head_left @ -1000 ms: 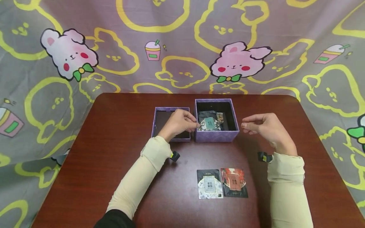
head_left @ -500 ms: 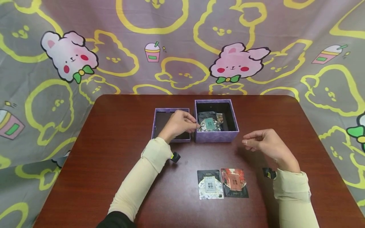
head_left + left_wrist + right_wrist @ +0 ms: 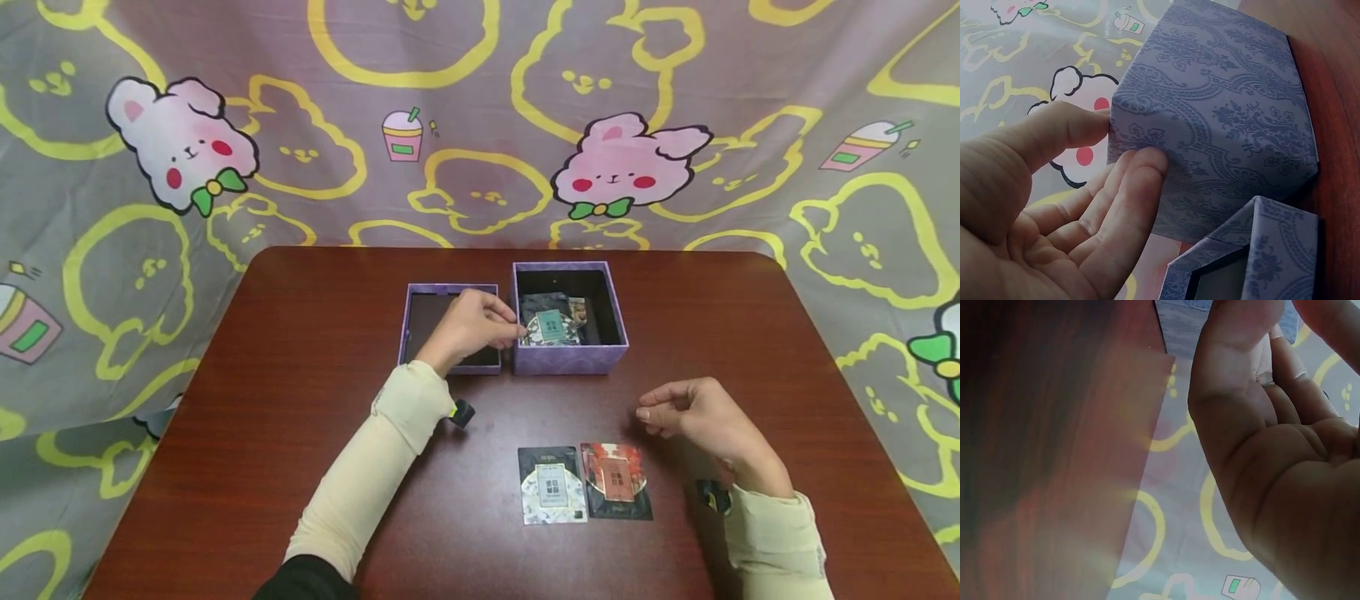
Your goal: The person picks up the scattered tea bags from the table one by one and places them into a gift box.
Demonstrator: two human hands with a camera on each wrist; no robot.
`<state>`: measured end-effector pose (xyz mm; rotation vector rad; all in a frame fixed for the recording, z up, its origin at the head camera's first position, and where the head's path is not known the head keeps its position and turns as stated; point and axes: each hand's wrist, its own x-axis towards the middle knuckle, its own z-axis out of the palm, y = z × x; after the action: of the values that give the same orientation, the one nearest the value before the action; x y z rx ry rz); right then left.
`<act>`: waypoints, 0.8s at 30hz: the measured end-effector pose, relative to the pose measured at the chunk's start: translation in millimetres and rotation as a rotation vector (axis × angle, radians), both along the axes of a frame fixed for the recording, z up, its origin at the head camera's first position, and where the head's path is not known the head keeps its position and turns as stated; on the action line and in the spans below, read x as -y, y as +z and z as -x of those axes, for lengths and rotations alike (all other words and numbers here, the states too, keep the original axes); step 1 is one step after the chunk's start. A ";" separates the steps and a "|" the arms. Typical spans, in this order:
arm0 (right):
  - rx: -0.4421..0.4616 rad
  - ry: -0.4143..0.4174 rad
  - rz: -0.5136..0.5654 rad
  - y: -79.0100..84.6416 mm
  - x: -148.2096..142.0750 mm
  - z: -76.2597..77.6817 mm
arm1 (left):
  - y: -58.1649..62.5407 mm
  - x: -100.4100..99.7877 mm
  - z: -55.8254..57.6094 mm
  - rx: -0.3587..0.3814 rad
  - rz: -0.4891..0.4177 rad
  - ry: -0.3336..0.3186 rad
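A purple patterned box (image 3: 570, 360) stands upright near the back of the table, its black inside facing up. My left hand (image 3: 476, 321) pinches the left wall of this box at the rim. In the left wrist view the thumb (image 3: 1082, 125) is at the top edge and the fingertips (image 3: 1150, 161) lie against the outer wall. Inside the box is a dark sachet with a green label (image 3: 551, 326). My right hand (image 3: 701, 417) hovers over the table right of two flat sachets, fingers loosely curled with nothing between them. One sachet is white and black (image 3: 552, 492), the other red and black (image 3: 617, 483).
The shallow purple box lid (image 3: 491, 369) lies inside up, left of the box and partly under my left hand. Both stand on a reddish-brown wooden table (image 3: 300, 350). A cartoon-printed cloth (image 3: 480, 92) hangs around the back and sides.
My right hand has moved from beside the box's right side toward the front of the table, nearer the two sachets. My left hand has stayed at the box rim.
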<state>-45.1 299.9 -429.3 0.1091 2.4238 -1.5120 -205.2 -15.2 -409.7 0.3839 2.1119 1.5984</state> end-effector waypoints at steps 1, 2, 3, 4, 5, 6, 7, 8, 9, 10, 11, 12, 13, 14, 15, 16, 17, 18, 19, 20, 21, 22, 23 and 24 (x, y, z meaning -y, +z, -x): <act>0.003 -0.003 0.003 -2.1 -0.2 -1.1 | 0.2 0.0 -0.2 0.001 0.001 0.003; 0.005 0.000 0.006 -4.7 -0.5 -2.3 | 0.3 -0.1 -0.4 0.003 0.004 0.007; 0.011 0.002 0.009 -7.4 -0.8 -3.8 | 0.1 -0.1 -0.5 0.005 0.009 0.009; 0.016 0.005 0.011 -10.1 -1.0 -5.4 | -0.1 -0.2 -0.5 0.006 0.011 0.010; 0.022 0.003 0.017 -13.0 -1.0 -7.3 | -0.1 -0.5 -0.6 0.006 0.010 0.011; 0.027 0.003 0.022 -15.8 -1.0 -9.2 | -0.2 -0.6 -0.6 0.004 0.012 0.012; 0.032 0.004 0.027 -18.4 -0.6 -11.2 | -0.3 -0.7 -0.6 0.002 0.013 0.011; 0.038 0.007 0.033 -20.8 -0.2 -13.4 | -0.6 -1.0 -0.4 0.001 0.013 0.009; 0.048 0.003 0.039 -22.8 0.4 -15.6 | -0.9 -1.3 -0.2 -0.001 0.013 0.007; 0.050 0.005 0.045 -24.6 0.9 -17.5 | -1.2 -1.6 -0.1 -0.001 0.010 0.005; 0.056 0.004 0.051 -26.1 1.4 -19.3 | -1.2 -1.8 -0.1 -0.001 0.009 0.003; 0.060 0.009 0.054 -27.1 1.8 -20.8 | -1.5 -1.7 0.0 0.000 0.011 0.003; 0.063 0.012 0.057 -27.8 2.1 -22.1 | -1.3 -1.6 -0.2 0.004 0.010 0.004; 0.064 0.016 0.059 -28.3 2.2 -23.0 | -1.2 -1.5 -0.4 0.007 0.010 0.005; 0.066 0.015 0.059 -28.3 2.4 -23.7 | -1.1 -1.3 -0.7 0.010 0.010 0.006; 0.061 0.018 0.057 -28.3 2.5 -23.9 | -0.9 -1.0 -1.0 0.011 0.009 0.008; 0.058 0.019 0.053 -28.1 2.7 -23.9 | -0.7 -0.6 -1.3 0.009 0.011 0.010; 0.053 0.024 0.045 -27.8 2.9 -23.9 | -0.8 -0.3 -1.6 0.007 0.013 0.013; 0.053 0.021 0.034 -27.4 3.3 -23.9 | -0.8 -0.1 -1.9 0.006 0.014 0.015; 0.053 0.018 0.022 -26.9 4.1 -23.9 | -1.1 0.1 -1.9 0.002 0.015 0.016; 0.048 0.015 -0.005 -26.5 5.0 -24.1 | -1.2 0.2 -2.1 -0.001 0.017 0.016; 0.042 0.011 -0.037 -26.2 6.0 -24.4 | -1.3 0.2 -2.2 -0.006 0.019 0.016; 0.035 0.005 -0.076 -26.1 7.3 -24.8 | -1.5 0.1 -2.2 -0.010 0.021 0.016; 0.026 -0.002 -0.128 -26.0 8.8 -25.4 | -1.5 0.0 -2.3 -0.011 0.020 0.015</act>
<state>-19.7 291.1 -455.3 0.1556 2.4995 -1.3468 -202.9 -15.2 -411.2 0.3721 2.1423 1.5854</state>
